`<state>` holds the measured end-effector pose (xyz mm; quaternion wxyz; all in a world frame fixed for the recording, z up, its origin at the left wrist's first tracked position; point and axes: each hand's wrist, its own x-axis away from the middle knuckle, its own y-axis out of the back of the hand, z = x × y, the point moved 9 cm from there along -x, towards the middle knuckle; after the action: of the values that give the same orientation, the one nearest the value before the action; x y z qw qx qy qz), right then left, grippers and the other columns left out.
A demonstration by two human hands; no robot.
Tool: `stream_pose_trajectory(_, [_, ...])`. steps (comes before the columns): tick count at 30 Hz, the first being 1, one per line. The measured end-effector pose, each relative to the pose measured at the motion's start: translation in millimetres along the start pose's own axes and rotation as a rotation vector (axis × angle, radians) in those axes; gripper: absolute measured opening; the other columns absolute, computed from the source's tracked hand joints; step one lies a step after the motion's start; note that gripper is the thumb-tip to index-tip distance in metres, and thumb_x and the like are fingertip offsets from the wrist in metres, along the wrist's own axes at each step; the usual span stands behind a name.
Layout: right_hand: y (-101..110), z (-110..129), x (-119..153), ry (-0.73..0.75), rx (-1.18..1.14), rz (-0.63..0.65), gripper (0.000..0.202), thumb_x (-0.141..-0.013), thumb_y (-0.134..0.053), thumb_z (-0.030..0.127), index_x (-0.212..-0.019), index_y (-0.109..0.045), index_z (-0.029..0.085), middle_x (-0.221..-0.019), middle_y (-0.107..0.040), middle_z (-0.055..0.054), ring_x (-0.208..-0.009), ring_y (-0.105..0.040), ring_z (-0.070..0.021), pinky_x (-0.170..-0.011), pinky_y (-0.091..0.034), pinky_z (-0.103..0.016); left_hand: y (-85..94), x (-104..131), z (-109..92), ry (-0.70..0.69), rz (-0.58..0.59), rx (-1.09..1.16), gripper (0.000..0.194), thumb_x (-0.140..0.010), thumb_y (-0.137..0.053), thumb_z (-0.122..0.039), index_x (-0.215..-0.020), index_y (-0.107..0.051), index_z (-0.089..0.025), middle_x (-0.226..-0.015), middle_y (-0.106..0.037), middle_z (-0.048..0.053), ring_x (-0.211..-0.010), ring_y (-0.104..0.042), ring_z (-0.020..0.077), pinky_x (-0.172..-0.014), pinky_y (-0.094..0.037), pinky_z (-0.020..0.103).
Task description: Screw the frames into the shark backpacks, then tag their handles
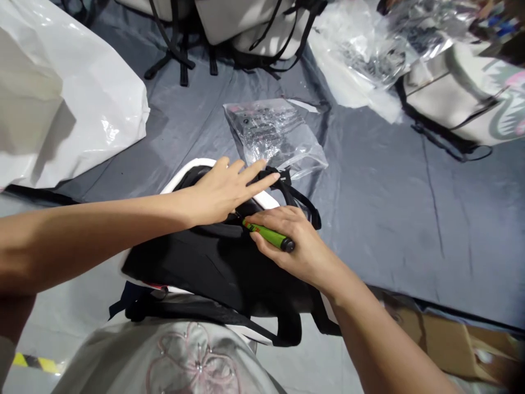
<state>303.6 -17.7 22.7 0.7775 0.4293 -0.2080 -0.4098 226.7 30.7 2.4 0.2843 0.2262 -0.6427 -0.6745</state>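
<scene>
A black backpack with white edging (221,268) lies at the table's front edge, partly against my body. My left hand (225,189) rests on its far part with the fingers spread out. In my right hand (287,230) is a green marker with a black end (268,236), held low and pointing left at the bag's black fabric. The marker's tip is hidden close under my left palm. Black straps with a buckle (283,178) stick out just beyond my left fingertips.
A clear plastic bag (279,134) lies behind the backpack. To the left is a large white plastic sheet (94,104). Pale bags with black straps (246,24) stand at the back, and a patterned bag (459,93) sits at right. Cardboard boxes (443,339) are below the table edge.
</scene>
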Motion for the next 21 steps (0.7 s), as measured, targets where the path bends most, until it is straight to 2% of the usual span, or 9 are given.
stream_pose_trajectory(3, [2, -1, 2, -0.008, -0.013, -0.026, 0.020, -0.089, -0.063, 0.021, -0.107, -0.071, 0.023, -0.102, -0.076, -0.003, -0.097, -0.069, -0.0226, -0.093, -0.043, -0.042, 1.6, 3, 10, 0.040, 0.028, -0.004, 0.105, -0.082, -0.070, -0.036, -0.159, 0.000, -0.026, -0.166, -0.010, 0.015, -0.147, -0.023, 0.0399, -0.112, -0.025, 0.056])
stream_pose_trajectory(5, [4, -2, 4, -0.007, -0.025, -0.045, 0.019, -0.089, -0.062, 0.021, -0.106, -0.071, 0.023, -0.102, -0.076, -0.003, -0.096, -0.069, -0.0221, -0.093, -0.043, -0.041, 1.2, 7, 20, 0.095, 0.054, -0.004, 0.112, -0.080, -0.072, -0.042, -0.159, 0.007, -0.027, -0.167, -0.008, 0.016, -0.149, -0.016, 0.0422, -0.114, -0.018, 0.060])
stream_pose_trajectory(8, [4, -1, 4, 0.006, -0.050, -0.074, 0.019, -0.089, -0.062, 0.022, -0.105, -0.071, 0.024, -0.101, -0.077, -0.002, -0.096, -0.069, -0.0217, -0.094, -0.041, -0.041, -0.6, 13, 29, 0.173, 0.098, 0.007, 0.113, -0.082, -0.069, -0.044, -0.158, 0.012, -0.024, -0.166, -0.008, 0.017, -0.146, -0.022, 0.0422, -0.112, -0.024, 0.057])
stream_pose_trajectory(12, [-2, -2, -1, -0.016, -0.107, -0.113, 0.020, -0.087, -0.066, 0.021, -0.107, -0.068, 0.024, -0.101, -0.076, -0.002, -0.093, -0.069, -0.0218, -0.091, -0.042, -0.040, -0.8, 14, 27, 0.183, 0.127, -0.001, 0.107, -0.083, -0.066, -0.041, -0.159, 0.007, -0.022, -0.165, -0.016, 0.017, -0.135, -0.039, 0.0390, -0.100, -0.038, 0.048])
stream_pose_trajectory(17, [-13, 3, -7, 0.012, -0.130, -0.150, 0.014, -0.087, -0.068, 0.023, -0.102, -0.068, 0.024, -0.096, -0.077, -0.001, -0.087, -0.069, -0.0205, -0.087, -0.041, -0.039, -0.1, 12, 26, 0.156, 0.127, -0.001, 0.108, -0.081, -0.067, -0.039, -0.159, 0.006, -0.021, -0.160, -0.028, 0.017, -0.124, -0.048, 0.0366, -0.094, -0.040, 0.045])
stream_pose_trajectory(21, [-13, 5, -5, -0.020, -0.131, -0.245, 0.014, -0.088, -0.068, 0.023, -0.102, -0.069, 0.024, -0.094, -0.076, -0.001, -0.087, -0.068, -0.0201, -0.087, -0.041, -0.039, -0.5, 13, 28, 0.148, 0.107, 0.008, 0.104, -0.083, -0.064, -0.036, -0.159, 0.005, -0.021, -0.158, -0.034, 0.016, -0.120, -0.050, 0.0347, -0.092, -0.040, 0.044])
